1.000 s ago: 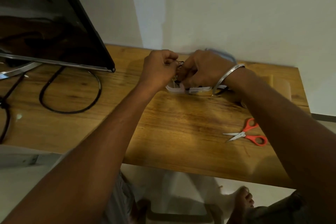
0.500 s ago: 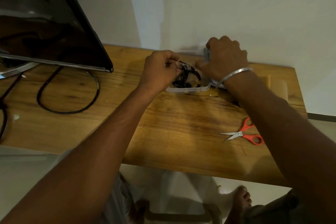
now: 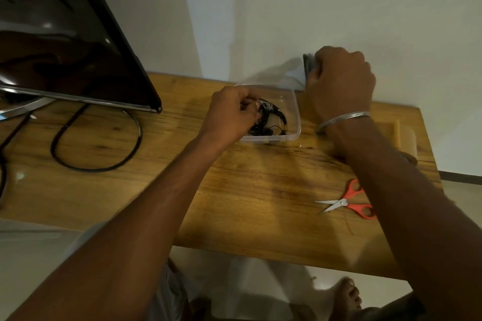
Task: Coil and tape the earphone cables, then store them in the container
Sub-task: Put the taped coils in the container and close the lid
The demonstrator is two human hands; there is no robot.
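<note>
monitor [image 3: 65,41] at the bench's [image 3: 260,190] left; left hand [image 3: 232,114], fingers curled, pinches the black earphone cables [image 3: 271,122] lying inside the clear container [image 3: 296,112]; right hand [image 3: 341,81] grips a blurred lid [image 3: 309,65] just beside it; red scissors [image 3: 347,202] farther right.

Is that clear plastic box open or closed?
Open: the clear plastic box is uncovered; the left hand pinches black earphone cables inside. The right hand grips its likely lid.

Dim warm light, wide-angle edge distortion, slight motion blur.
</note>
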